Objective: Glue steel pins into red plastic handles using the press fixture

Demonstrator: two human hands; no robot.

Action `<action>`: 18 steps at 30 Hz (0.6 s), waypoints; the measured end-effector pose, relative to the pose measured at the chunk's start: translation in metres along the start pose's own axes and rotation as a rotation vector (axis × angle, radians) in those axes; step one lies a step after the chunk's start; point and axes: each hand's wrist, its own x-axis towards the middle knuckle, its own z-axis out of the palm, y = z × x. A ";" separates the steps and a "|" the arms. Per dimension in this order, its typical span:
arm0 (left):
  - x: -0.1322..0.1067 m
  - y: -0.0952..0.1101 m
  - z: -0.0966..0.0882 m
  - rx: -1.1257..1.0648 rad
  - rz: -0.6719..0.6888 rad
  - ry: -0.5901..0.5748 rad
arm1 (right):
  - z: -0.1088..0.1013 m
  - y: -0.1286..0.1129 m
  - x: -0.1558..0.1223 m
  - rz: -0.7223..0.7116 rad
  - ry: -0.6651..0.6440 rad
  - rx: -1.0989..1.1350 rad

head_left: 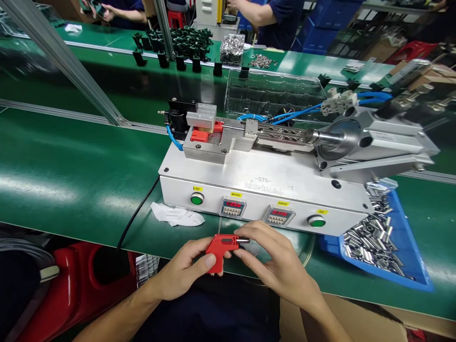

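My left hand [188, 268] is closed around a small red plastic part [220, 248], held just in front of the table edge. My right hand [274, 259] pinches a short metal tube [242, 241] that sticks out of the red part's right end. Both hands sit below the grey press machine [263, 178] with its two green buttons and two red digit displays. Another red part [200, 135] lies in the machine's fixture at the upper left.
A blue tray [409, 266] of several metal tubes sits at the right. A white crumpled cloth [176, 214] lies left of the machine, beside a black cable [137, 213]. Black plastic parts [178, 45] stand on the far belt, where other people work. A red stool [74, 285] stands lower left.
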 end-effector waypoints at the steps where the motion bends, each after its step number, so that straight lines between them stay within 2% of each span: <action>1: 0.000 0.000 0.000 0.000 -0.003 0.002 | 0.000 0.000 0.000 0.001 -0.001 0.000; 18: -0.001 -0.001 -0.001 -0.020 -0.008 0.004 | 0.002 -0.001 0.003 -0.008 0.012 0.005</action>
